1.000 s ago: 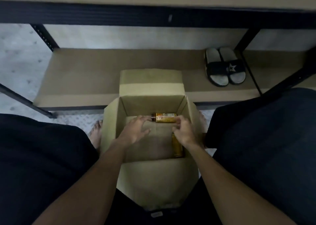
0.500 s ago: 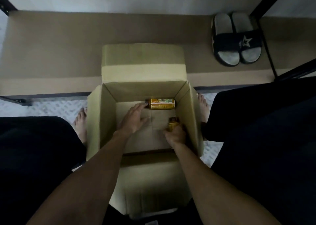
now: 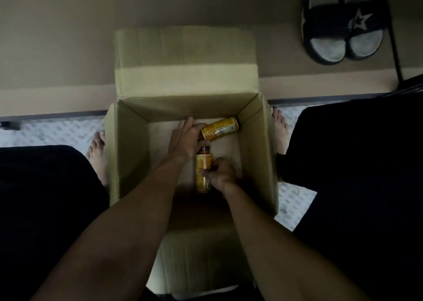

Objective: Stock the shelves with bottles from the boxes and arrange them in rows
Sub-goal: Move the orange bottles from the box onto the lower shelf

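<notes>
An open cardboard box (image 3: 128,154) stands on the floor between my knees. Two amber bottles with yellow labels are inside it. One bottle (image 3: 223,129) lies tilted near the far right corner, and my left hand (image 3: 186,138) grips its cap end. The second bottle (image 3: 202,165) lies lengthwise in the middle, cap pointing away from me. My right hand (image 3: 220,174) holds this one by its lower half, fingers curled round it. The low shelf board (image 3: 57,37) runs just beyond the box.
A pair of dark slides (image 3: 343,23) with a star sits on the shelf board at the far right, next to a black shelf post (image 3: 393,37). My bare feet (image 3: 98,154) flank the box on a patterned floor. Dark-clothed knees fill both sides.
My head has dropped closer to the box. My left hand took hold of the far bottle and tilted it. My right hand drew the other bottle toward the middle of the box.
</notes>
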